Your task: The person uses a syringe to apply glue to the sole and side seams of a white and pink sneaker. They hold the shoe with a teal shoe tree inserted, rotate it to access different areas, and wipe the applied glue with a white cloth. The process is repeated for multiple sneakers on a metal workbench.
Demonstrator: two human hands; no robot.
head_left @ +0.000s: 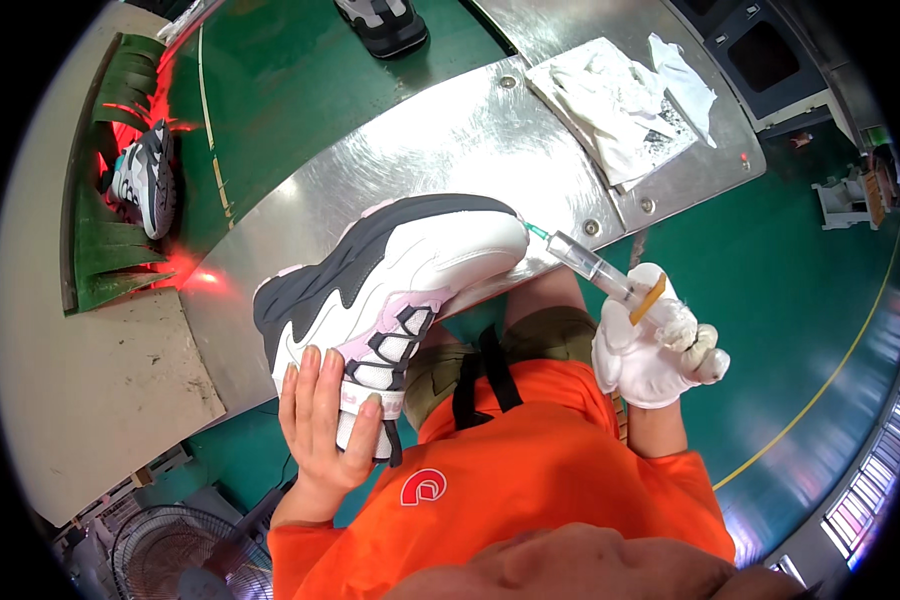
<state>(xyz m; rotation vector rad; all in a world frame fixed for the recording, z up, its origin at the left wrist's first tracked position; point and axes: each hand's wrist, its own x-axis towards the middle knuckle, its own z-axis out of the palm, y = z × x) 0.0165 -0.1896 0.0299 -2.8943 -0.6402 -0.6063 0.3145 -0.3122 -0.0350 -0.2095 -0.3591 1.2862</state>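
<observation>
A white sneaker (pixel 440 262) with black and pale pink parts is tilted on its side in front of me, its sole edge turned away. My bare left hand (pixel 328 425) grips it near the tongue and ankle opening, fingers along the upper. In my white-gloved right hand (pixel 658 345) is a clear syringe (pixel 592 262) with an orange-brown flange and a green needle tip. The needle points at the toe end of the sneaker, touching or very close to it; I cannot tell which. Whitish residue marks the glove's fingers.
Beneath the sneaker lies a metal worktop (pixel 440 140). Crumpled white cloths (pixel 610 105) rest on it at the back right. A green conveyor belt (pixel 280 110) carries a dark shoe (pixel 385 25). Another sneaker (pixel 148 180) sits by green strip flaps (pixel 120 90) under red light. A fan (pixel 185 555) stands lower left.
</observation>
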